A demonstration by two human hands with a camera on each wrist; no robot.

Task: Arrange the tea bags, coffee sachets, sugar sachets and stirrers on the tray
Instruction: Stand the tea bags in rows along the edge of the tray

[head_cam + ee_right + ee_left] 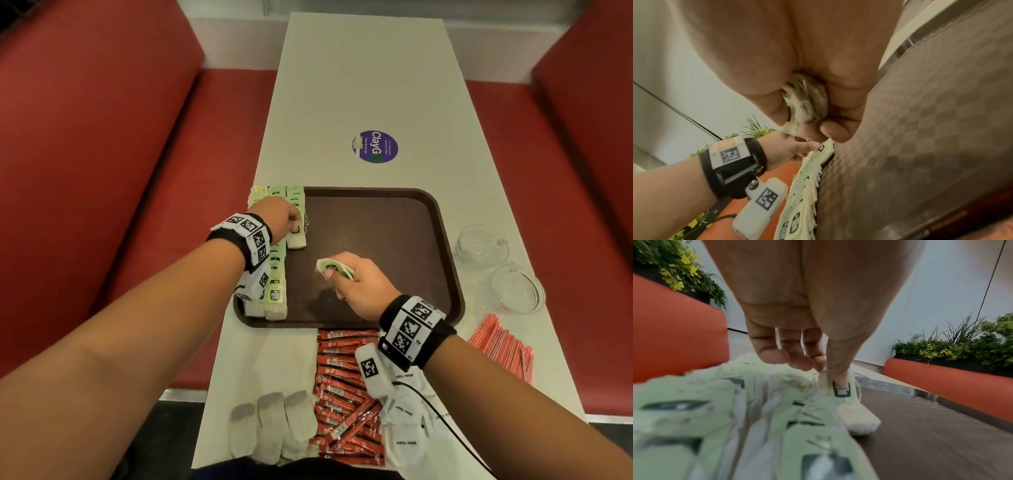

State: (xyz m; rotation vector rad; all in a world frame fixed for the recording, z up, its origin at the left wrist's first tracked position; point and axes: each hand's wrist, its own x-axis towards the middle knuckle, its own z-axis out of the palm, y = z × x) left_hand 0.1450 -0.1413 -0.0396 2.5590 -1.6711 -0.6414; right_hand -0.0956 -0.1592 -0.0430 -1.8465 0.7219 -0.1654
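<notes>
A brown tray [394,233] lies mid-table. Rows of tea bags with pale green tags [275,274] line its left side. My left hand [284,219] pinches the tag of one tea bag [844,391] at the near end of the right-hand row, with the bag's white pouch [859,420] resting on the tray. Over the tray's middle, my right hand [352,284] grips a small bunch of tea bags [334,268], also seen squeezed in the fist [805,104]. Near the table's front edge lie red coffee sachets [346,394], white sugar sachets [407,431] and loose white tea bags [274,425]. Red-striped stirrers [503,346] lie at the right.
Two clear glass bowls [483,245] [517,289] stand right of the tray. A round purple sticker [375,146] marks the white table [359,85] beyond it. Red bench seats [102,154] flank both sides. A black cable [445,421] runs from my right wristband.
</notes>
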